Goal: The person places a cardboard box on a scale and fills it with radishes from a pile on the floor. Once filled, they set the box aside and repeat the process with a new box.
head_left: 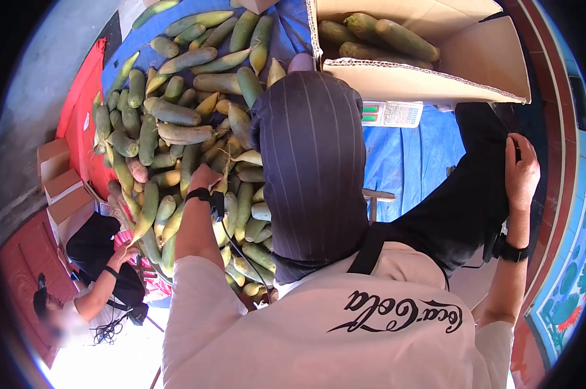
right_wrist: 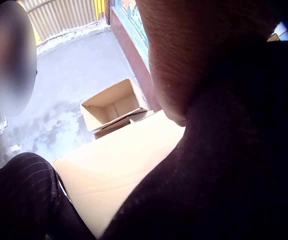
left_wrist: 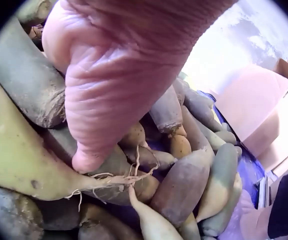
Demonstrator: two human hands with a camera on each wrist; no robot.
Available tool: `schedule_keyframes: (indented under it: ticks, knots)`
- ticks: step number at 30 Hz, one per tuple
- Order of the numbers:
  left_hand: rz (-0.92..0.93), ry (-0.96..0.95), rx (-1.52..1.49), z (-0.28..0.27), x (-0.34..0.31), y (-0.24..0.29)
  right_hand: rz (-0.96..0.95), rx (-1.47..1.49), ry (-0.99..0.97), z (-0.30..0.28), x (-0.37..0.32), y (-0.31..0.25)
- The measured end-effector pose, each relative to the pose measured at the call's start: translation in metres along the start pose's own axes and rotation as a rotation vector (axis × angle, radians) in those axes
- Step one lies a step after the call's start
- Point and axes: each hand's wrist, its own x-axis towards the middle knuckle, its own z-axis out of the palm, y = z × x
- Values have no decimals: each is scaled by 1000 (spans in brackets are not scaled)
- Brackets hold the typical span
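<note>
A big heap of long green and yellowish radishes (head_left: 176, 123) lies on a blue tarp (head_left: 409, 162). My left hand (head_left: 205, 176) reaches down into the heap, with its fingers curled out of sight among the roots. In the left wrist view my thumb (left_wrist: 91, 115) presses on a pale yellow-green radish (left_wrist: 14, 150) whose hairy root tip points right. My right hand (head_left: 523, 170) lies flat on the knee of my black trousers (head_left: 474, 188), fingers relaxed. The right wrist view shows only my palm and the dark cloth (right_wrist: 224, 165).
A cardboard box (head_left: 429, 78) holding several radishes stands on a scale (head_left: 392, 114) at the top right. Another person (head_left: 92, 285) crouches at the lower left beside stacked boxes (head_left: 62, 188). A leg in dark striped trousers (head_left: 312, 168) fills the middle. An empty box (right_wrist: 115, 106) lies on the concrete.
</note>
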Motion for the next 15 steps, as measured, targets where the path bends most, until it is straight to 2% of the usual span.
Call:
schedule_keyframes:
  ticks: [3, 5, 7, 12, 15]
  knots:
    - [-30, 43, 87, 8, -11, 14, 14, 0, -15, 0, 2, -2]
    - [11, -16, 184, 25, 5, 7, 13, 15, -20, 0, 2, -1]
    - [19, 45, 247, 27, -21, 22, 20, 25, -15, 0, 2, -1]
    - [48, 71, 263, 18, -51, 25, 17, 74, 19, -4, 1, -4]
    - [47, 63, 137, 13, -69, 16, 11, 123, 50, -9, -1, -6]
